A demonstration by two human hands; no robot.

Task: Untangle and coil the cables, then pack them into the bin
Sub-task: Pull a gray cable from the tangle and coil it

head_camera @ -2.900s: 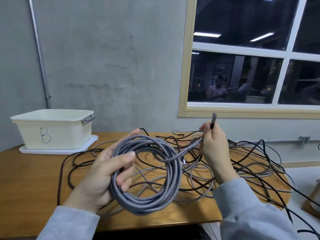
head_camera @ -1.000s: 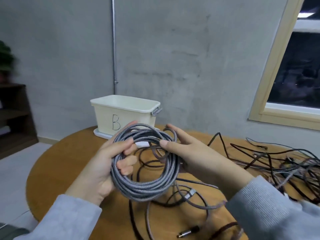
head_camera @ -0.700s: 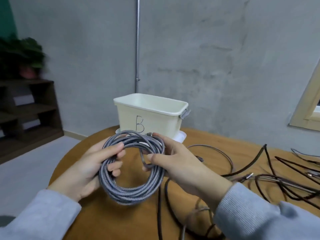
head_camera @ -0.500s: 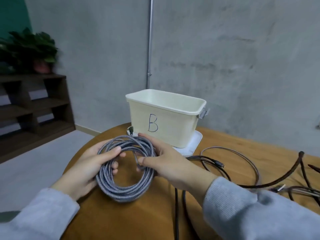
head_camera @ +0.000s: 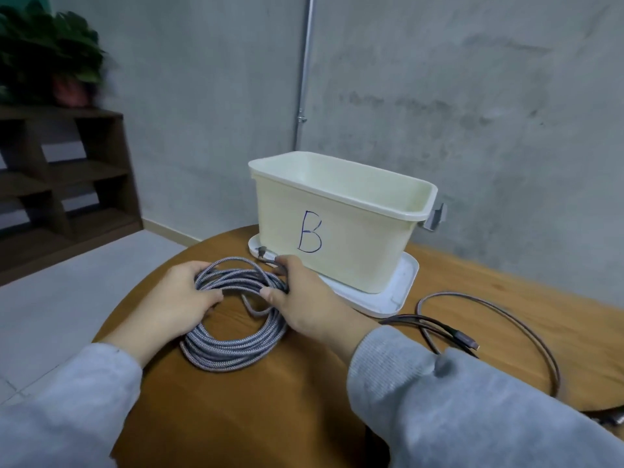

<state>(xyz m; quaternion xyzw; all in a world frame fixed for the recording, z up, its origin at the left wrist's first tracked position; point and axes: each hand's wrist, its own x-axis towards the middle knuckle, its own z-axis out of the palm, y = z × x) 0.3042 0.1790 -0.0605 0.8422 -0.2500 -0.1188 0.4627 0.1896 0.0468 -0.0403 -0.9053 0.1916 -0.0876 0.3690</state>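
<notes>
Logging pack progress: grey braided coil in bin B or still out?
Out. The grey braided coil lies on the wooden table in front of bin B, gripped by the left hand and right hand.

I am noting a potted plant [head_camera: 50, 59] sitting on dark shelving [head_camera: 64, 184] at upper left; a metal conduit [head_camera: 304, 72] is running down the grey wall [head_camera: 472, 96].

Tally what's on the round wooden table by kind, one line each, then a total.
Coiled grey braided cable, held by the left hand and the right hand: 1
Cream plastic bin marked B: 1
White tray under the bin: 1
Loose dark cables: tangled and partly cut off, cannot count
Total countable: 3
</notes>
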